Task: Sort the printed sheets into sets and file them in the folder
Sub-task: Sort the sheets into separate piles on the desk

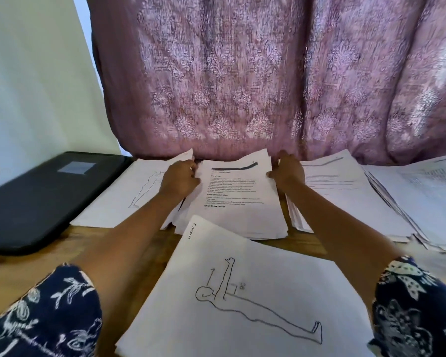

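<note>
At far edge of table, text-sheet stack is gripped by L hand & R hand, both curled round its sides; splayed lower sheets may be dropped if lifted.

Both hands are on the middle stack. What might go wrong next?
The middle stack is fanned along its lower edge; held at its sides by the left hand and right hand, sheets may slip out. It lies close against the left pile and right pile, so sets might mix. The near drawing sheet overlaps its lower edge and may get dragged.
</note>
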A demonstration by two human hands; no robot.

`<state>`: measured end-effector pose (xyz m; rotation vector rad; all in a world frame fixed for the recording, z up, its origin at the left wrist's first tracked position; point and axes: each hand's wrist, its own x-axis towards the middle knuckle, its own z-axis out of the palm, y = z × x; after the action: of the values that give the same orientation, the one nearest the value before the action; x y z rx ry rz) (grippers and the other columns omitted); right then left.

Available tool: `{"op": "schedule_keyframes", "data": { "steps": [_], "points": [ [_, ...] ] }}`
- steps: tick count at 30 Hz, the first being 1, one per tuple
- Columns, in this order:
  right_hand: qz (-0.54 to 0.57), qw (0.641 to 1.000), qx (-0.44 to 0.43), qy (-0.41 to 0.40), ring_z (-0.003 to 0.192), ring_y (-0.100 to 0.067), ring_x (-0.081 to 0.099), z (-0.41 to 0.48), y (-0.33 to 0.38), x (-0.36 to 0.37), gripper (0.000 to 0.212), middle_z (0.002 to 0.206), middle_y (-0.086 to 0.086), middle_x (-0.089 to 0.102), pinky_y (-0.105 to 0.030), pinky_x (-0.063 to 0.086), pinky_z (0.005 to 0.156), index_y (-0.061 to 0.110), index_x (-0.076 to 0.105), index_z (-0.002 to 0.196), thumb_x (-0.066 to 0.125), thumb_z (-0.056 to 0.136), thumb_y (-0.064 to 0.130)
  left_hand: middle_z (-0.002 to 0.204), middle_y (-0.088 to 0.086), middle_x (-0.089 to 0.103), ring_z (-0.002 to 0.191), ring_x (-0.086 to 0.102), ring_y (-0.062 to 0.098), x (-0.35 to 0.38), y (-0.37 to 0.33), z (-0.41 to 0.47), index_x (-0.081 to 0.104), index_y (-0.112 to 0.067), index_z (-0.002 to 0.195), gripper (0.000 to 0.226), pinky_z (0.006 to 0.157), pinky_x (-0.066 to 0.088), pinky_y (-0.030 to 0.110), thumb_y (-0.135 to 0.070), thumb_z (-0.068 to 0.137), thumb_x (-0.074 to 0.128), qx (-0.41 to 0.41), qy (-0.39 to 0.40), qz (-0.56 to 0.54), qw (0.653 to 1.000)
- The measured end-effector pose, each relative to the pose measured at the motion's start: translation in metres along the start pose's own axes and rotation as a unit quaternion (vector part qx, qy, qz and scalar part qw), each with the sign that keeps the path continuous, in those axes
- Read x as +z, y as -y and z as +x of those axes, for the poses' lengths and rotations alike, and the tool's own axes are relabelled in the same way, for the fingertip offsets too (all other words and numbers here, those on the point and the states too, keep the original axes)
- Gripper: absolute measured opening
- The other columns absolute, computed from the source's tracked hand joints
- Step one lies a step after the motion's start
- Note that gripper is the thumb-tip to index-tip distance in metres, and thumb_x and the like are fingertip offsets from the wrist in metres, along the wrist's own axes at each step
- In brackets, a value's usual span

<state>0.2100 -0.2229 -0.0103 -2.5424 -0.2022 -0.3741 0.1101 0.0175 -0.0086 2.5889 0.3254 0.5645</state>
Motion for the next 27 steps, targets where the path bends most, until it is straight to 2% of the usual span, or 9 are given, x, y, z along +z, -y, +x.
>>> {"op": "schedule_keyframes", "data": {
  "steps": [4, 6, 9, 12, 15, 17, 20, 23, 27],
  "points": [
    [0.011, 0.992, -0.126, 0.005, 0.096, -0.019, 0.06, -0.035, 0.009, -0.03, 0.028, 0.108, -0.003, 0.064, -0.027, 0.047, 0.078, 0.017, 0.064, 0.11, 0.071, 0.084, 0.024, 0.12, 0.001, 0.065, 0.092, 0.059, 0.012, -0.03, 0.002, -0.05, 0.064, -0.016, 0.12, 0.029, 0.084, 0.041, 0.02, -0.021, 0.092, 0.064, 0.05, -0.021, -0.102, 0.993],
    [0.032, 0.981, -0.19, 0.011, 0.089, -0.015, 0.06, -0.071, 0.01, -0.043, 0.014, 0.097, 0.002, 0.067, -0.023, 0.046, 0.073, 0.018, 0.069, 0.097, 0.069, 0.084, 0.023, 0.124, -0.003, 0.062, 0.099, 0.057, 0.009, -0.04, 0.009, -0.083, 0.064, -0.022, 0.12, 0.025, 0.088, 0.043, 0.02, -0.026, 0.096, 0.057, 0.058, -0.033, -0.139, 0.988],
    [0.044, 0.967, -0.251, 0.032, 0.086, -0.01, 0.051, -0.128, 0.011, -0.047, 0.013, 0.095, 0.005, 0.064, -0.014, 0.034, 0.067, 0.018, 0.07, 0.097, 0.067, 0.087, 0.026, 0.125, -0.01, 0.058, 0.108, 0.053, 0.009, -0.049, 0.018, -0.125, 0.062, -0.029, 0.119, 0.027, 0.091, 0.046, 0.025, -0.039, 0.095, 0.054, 0.047, 0.016, -0.161, 0.986],
    [0.039, 0.963, -0.259, 0.071, 0.103, -0.018, 0.053, -0.161, 0.012, -0.037, 0.027, 0.112, 0.0, 0.065, -0.029, 0.039, 0.088, 0.018, 0.069, 0.107, 0.065, 0.088, 0.037, 0.119, -0.014, 0.057, 0.109, 0.05, 0.009, -0.05, 0.024, -0.146, 0.066, -0.029, 0.112, 0.038, 0.094, 0.041, 0.031, -0.053, 0.084, 0.059, 0.064, 0.071, -0.108, 0.99],
    [-0.001, 0.962, -0.261, 0.078, 0.118, -0.022, 0.048, -0.17, 0.013, -0.028, 0.041, 0.124, 0.001, 0.061, -0.045, 0.034, 0.104, 0.023, 0.066, 0.115, 0.061, 0.086, 0.051, 0.118, -0.015, 0.061, 0.111, 0.052, 0.011, -0.047, 0.025, -0.151, 0.067, -0.034, 0.089, 0.015, 0.099, 0.043, 0.039, -0.041, 0.079, 0.075, 0.07, 0.073, -0.112, 0.989],
    [-0.019, 0.96, -0.265, 0.088, 0.121, -0.021, 0.045, -0.174, 0.013, -0.025, 0.047, 0.128, 0.001, 0.058, -0.044, 0.034, 0.103, 0.025, 0.063, 0.12, 0.061, 0.084, 0.055, 0.108, -0.018, 0.063, 0.106, 0.053, 0.009, -0.046, 0.024, -0.154, 0.065, -0.034, 0.079, 0.013, 0.097, 0.043, 0.036, -0.032, 0.078, 0.078, 0.074, 0.052, -0.128, 0.988],
    [-0.037, 0.957, -0.264, 0.114, 0.121, -0.019, 0.043, -0.177, 0.012, -0.023, 0.052, 0.128, 0.004, 0.056, -0.042, 0.032, 0.104, 0.027, 0.06, 0.123, 0.064, 0.081, 0.056, 0.103, -0.017, 0.063, 0.101, 0.053, 0.007, -0.047, 0.02, -0.155, 0.069, -0.024, 0.082, 0.009, 0.089, 0.043, 0.023, -0.03, 0.08, 0.076, 0.077, 0.026, -0.143, 0.986],
    [0.021, 0.963, -0.232, 0.139, 0.105, -0.017, 0.051, -0.175, 0.011, -0.024, 0.048, 0.113, 0.001, 0.063, -0.036, 0.04, 0.094, 0.019, 0.064, 0.115, 0.071, 0.079, 0.048, 0.1, -0.022, 0.055, 0.089, 0.048, -0.002, -0.048, 0.017, -0.155, 0.067, -0.022, 0.09, 0.011, 0.075, 0.034, 0.007, -0.032, 0.086, 0.07, 0.053, 0.011, -0.137, 0.989],
    [0.112, 0.954, -0.218, 0.174, 0.089, -0.021, 0.055, -0.169, 0.008, -0.036, 0.032, 0.101, -0.008, 0.065, -0.031, 0.046, 0.084, 0.006, 0.067, 0.1, 0.073, 0.082, 0.032, 0.088, -0.016, 0.062, 0.081, 0.056, -0.006, -0.049, 0.016, -0.155, 0.065, -0.017, 0.095, 0.015, 0.071, 0.04, 0.01, -0.031, 0.089, 0.066, 0.042, -0.002, -0.197, 0.98]
  ]
}}
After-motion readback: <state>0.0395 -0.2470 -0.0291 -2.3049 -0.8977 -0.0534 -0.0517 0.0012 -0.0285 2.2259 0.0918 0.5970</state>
